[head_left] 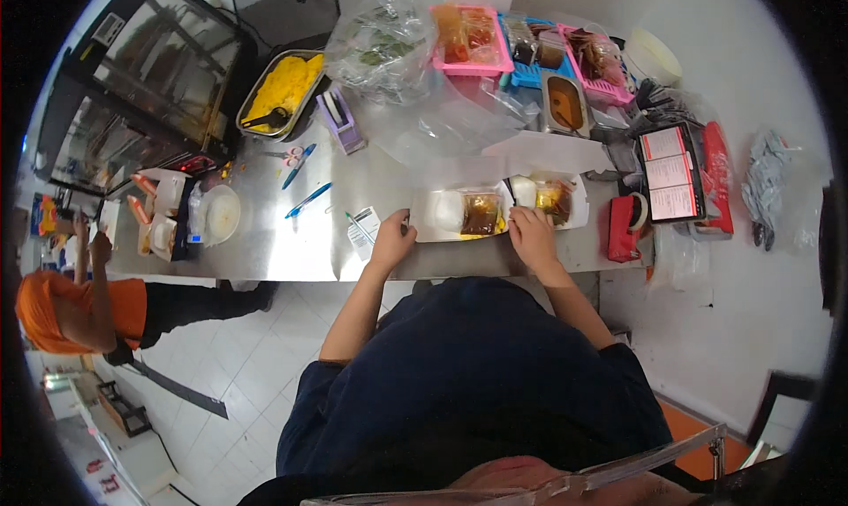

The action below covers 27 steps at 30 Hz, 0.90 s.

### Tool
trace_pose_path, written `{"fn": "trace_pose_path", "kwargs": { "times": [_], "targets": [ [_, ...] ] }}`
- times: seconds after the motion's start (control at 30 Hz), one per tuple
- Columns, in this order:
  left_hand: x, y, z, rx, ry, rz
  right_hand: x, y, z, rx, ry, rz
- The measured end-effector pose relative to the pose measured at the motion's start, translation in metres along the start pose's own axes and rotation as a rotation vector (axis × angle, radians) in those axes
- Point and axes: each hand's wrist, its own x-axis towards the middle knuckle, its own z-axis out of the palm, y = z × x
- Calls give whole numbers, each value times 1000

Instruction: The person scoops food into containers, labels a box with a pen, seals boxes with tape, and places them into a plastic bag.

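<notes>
Two open white takeaway boxes sit side by side near the table's front edge. The left takeaway box [435,235] and the right takeaway box [579,207] each hold a white rice mound and a clear packet of brown food, with some yellow food beside it. My left hand [391,243] is closed at the left box's left edge, its fingers curled and partly hidden. My right hand [533,241] has bent fingers over the near edge where the boxes meet, closed on the left box's right side. The raised white lids [556,152] stand behind.
Behind are a tray of yellow food [291,77], a purple tape dispenser [342,121], a bag of greens [384,51], a pink basket [473,42] and a sauce pan [565,104]. A tablet [671,172] stands right. Pens [307,200] lie left; another person [84,311] stands farther left.
</notes>
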Motion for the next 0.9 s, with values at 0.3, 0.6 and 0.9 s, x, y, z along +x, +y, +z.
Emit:
{"fn": "trace_pose_path", "kwargs": {
  "times": [0.3,0.6,0.9],
  "targets": [
    [-57,-32,24,11,148,-203,-8,11,-12,75,-14,-166],
    [-67,-18,4,83,357,-203,23,-6,-23,197,97,-81],
    [-30,52,-40,517,333,-1,73,-13,-12,338,-192,-238]
  ]
}}
